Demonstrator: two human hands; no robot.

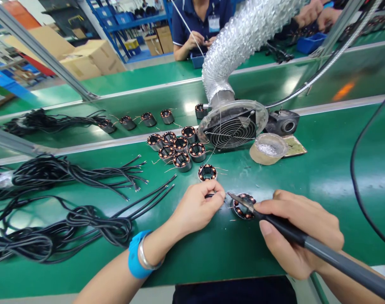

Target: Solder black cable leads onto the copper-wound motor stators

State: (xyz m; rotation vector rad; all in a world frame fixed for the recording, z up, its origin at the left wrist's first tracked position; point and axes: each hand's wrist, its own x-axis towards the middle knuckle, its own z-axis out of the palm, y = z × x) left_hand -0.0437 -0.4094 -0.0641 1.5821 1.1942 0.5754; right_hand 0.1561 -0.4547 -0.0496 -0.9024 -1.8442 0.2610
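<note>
Between the thumb and fingers of my left hand is the end of a black cable. My right hand grips a soldering iron like a pen. Its tip points left, close to the cable end and over a motor stator with copper windings that lies on the green bench; whether the tip touches the wire I cannot tell. Just behind my left hand sits another stator with thin wire leads. A group of several more stators stands farther back.
Bundles of black cables cover the left of the bench. A fume fan with a silver duct stands at the back, beside a round tub and a sponge tray. A dark cord hangs right. A person sits opposite.
</note>
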